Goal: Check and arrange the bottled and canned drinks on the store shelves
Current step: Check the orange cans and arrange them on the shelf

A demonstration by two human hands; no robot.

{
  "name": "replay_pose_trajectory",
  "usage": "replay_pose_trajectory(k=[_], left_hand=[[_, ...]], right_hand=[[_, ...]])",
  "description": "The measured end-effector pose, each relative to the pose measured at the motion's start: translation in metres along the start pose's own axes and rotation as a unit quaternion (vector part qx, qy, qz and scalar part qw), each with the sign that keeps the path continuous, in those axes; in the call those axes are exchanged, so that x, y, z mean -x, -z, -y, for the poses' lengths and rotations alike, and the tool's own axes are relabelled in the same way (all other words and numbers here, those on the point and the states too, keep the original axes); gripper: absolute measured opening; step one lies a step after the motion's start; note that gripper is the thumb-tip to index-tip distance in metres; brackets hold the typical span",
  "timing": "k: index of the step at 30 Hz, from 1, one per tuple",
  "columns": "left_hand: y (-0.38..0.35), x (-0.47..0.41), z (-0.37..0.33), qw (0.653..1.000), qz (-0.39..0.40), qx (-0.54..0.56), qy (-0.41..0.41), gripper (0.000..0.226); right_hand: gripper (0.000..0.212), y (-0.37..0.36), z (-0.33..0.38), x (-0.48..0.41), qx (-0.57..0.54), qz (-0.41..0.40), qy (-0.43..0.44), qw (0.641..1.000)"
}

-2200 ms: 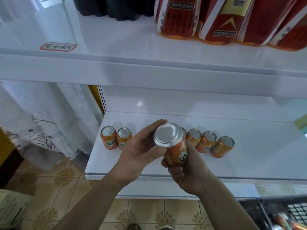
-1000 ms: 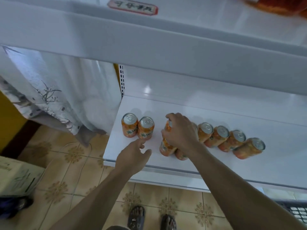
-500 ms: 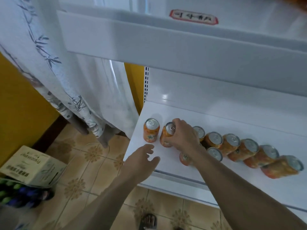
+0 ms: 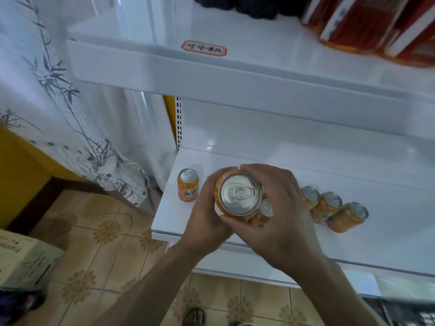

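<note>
The lower shelf (image 4: 353, 243) is your working surface, and the drinks on it sit towards its front lip, presumably so a shopper meets them first. The upper shelf (image 4: 235, 74) carries red-labelled bottles (image 4: 367, 24) at its right and dark bottles (image 4: 247, 5) further back, both cut off by the frame. A patterned curtain (image 4: 70, 114) hangs left of the shelving, with a cardboard box (image 4: 23, 262) on the tiled floor below it; neither crowds you.

Your hands meet over the left part of the lower shelf. Your left hand (image 4: 204, 222) wraps the near-left side of an orange can (image 4: 239, 196), and your right hand (image 4: 284, 215) curls round its right and far side. Both grip the same can, raised clear of the shelf with its top and pull tab facing you. That reads as a checking hold, since two hands let you turn it steadily.

To the right, a row of cans (image 4: 329, 208) runs along the shelf, and one more can peeks out beneath the held one. A lone can (image 4: 187, 188) stands upright at the left end. The gap between it and the row is probably where yours belongs. A small tag (image 4: 203, 48) marks the upper shelf.
</note>
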State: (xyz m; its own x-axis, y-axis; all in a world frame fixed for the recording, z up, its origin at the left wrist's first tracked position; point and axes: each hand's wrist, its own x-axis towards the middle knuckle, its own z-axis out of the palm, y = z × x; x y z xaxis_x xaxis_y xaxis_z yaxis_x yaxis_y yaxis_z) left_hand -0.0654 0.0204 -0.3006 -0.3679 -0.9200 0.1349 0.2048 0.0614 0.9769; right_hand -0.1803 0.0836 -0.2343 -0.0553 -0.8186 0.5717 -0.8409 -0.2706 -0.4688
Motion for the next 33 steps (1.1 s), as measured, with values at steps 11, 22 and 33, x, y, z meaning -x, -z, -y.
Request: replay_pose_trajectory(k=[11,22,33], left_hand=[[-0.013,0.018,-0.027,0.984,0.064,-0.134,-0.096,0.078],[-0.025,0.023,-0.062,0.971,0.107,-0.142,-0.163,0.089],[-0.021,0.030,-0.075,0.958,0.102,-0.183,-0.196,0.090]], right_hand=[[0.063,0.046,-0.004,0.017,-0.216,-0.052,-0.204,0.953],[0.056,0.010,0.001,0.024,-0.719,0.054,-0.516,0.462],[0.051,0.002,-0.007,0.031,-0.723,0.060,-0.476,0.497]])
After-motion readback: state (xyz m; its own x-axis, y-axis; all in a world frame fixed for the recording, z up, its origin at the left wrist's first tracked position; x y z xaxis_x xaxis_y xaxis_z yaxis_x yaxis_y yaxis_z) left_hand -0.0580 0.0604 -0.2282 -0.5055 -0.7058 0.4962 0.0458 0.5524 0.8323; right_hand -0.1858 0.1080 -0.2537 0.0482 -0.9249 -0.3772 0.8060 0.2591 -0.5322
